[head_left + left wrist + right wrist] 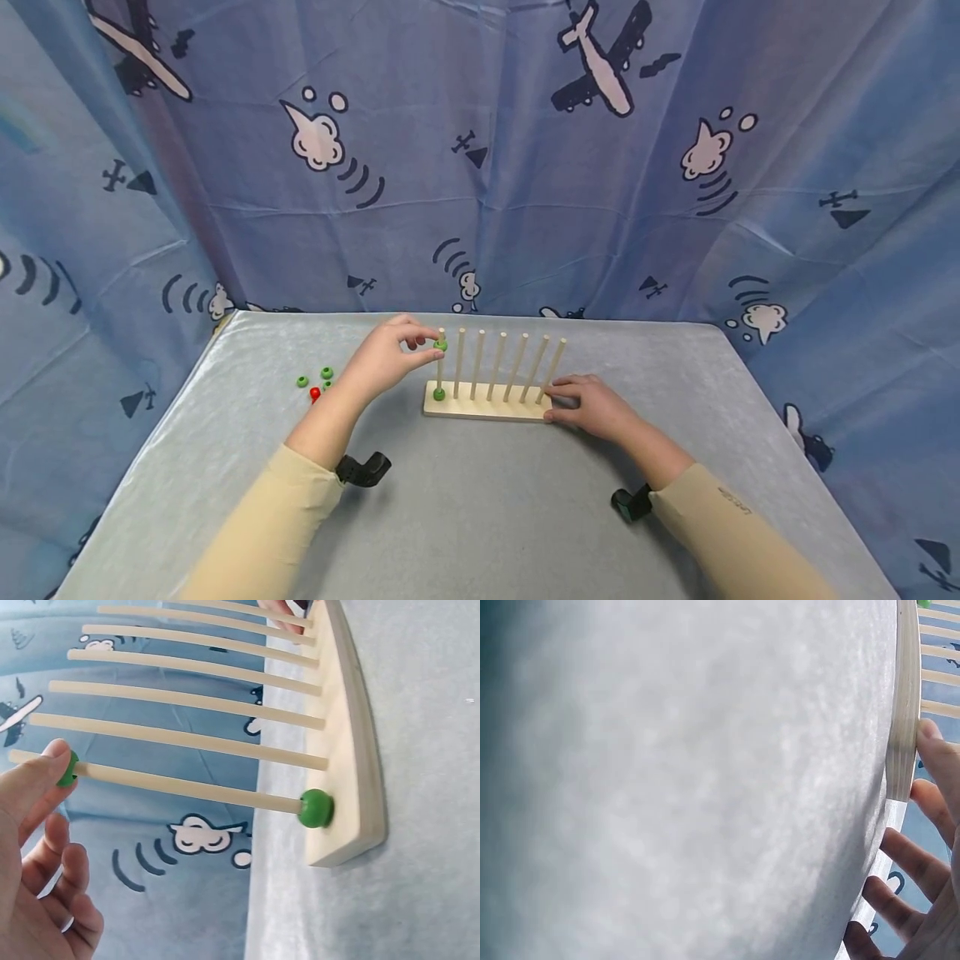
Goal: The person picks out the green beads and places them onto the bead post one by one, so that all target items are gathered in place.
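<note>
A wooden peg rack (487, 408) with a row of upright pegs stands on the table. My left hand (390, 354) pinches a green bead (441, 344) between thumb and forefinger, near the top of the leftmost peg. In the left wrist view the peg's tip shows past this bead (69, 769), so it is around the peg. Another green bead (316, 808) sits at the foot of the same peg, against the base. My right hand (592, 408) grips the right end of the base, its thumb on the front edge (904, 750); the other pegs carry no beads.
Left of the rack lie loose beads: green ones (302, 382) and a red one (315, 393), partly behind my left forearm. A grey-white cloth (480, 517) covers the table. A blue printed curtain (480, 233) hangs behind and at both sides.
</note>
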Motion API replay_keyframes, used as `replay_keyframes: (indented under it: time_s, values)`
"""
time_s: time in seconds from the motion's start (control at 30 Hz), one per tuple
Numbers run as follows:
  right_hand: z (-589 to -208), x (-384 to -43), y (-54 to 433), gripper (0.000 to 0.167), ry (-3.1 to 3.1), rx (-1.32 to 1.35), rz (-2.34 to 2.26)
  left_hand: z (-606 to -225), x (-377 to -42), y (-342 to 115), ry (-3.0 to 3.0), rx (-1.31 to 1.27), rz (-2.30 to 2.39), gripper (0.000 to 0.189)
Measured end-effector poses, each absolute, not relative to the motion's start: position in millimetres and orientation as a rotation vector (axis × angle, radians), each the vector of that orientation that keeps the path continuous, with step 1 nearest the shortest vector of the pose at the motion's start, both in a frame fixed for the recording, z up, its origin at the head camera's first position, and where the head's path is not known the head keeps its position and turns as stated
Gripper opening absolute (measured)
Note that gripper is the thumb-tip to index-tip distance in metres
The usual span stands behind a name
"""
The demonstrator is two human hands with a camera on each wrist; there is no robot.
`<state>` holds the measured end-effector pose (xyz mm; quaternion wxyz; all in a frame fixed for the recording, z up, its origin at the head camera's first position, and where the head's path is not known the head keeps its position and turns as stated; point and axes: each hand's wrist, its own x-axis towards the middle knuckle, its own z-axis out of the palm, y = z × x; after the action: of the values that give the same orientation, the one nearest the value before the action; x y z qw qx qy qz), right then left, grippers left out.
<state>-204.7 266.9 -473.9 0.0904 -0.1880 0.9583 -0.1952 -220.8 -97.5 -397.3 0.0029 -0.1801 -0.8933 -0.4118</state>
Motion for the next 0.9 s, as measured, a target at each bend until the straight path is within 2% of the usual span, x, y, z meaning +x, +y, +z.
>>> replay_keyframes:
  time_s: [0.33, 0.9]
  values:
    - [-474, -207, 268, 0.055, 2.832, -0.572, -0.620, -419, -222, -99, -2.827, -0.559, -1.302, 0.027]
    - [-472, -207, 267, 0.053, 2.824, -0.574, -0.626, -453, -225, -97, -2.998, -0.629, -1.041, 0.024]
